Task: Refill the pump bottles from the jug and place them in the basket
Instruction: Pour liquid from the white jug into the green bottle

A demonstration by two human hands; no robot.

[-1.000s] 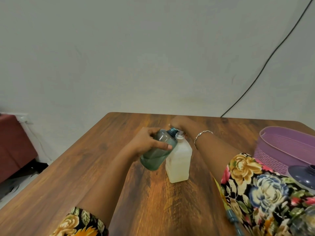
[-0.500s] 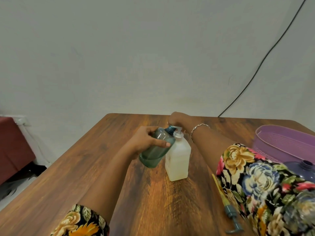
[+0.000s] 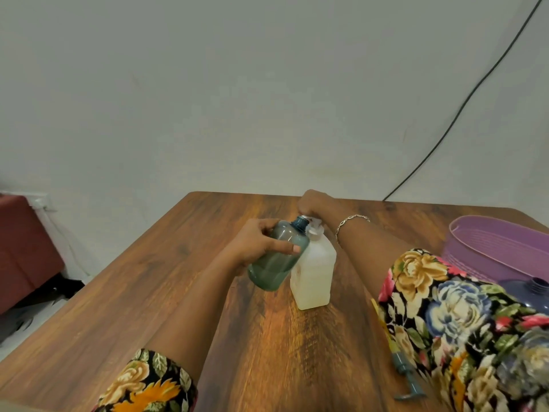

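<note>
Left grip (image 3: 258, 247) wraps the tilted teal bottle (image 3: 274, 264); right grip (image 3: 312, 203) pinches the top of the white jug (image 3: 314, 275).

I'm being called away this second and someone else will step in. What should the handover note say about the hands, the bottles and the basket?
Left hand: grips the teal bottle, pump off, tilted with its neck at the top of the white jug.
Right hand: fingers curled at the jug's top; what they pinch is hidden.
The jug stands upright on the table. A teal pump lies by the right sleeve. A dark blue bottle, open-necked, stands beside the purple basket.
Done: pumps off.
Left: fill, refit the pumps and put the bottles in the basket; no bottle shows in it.
</note>
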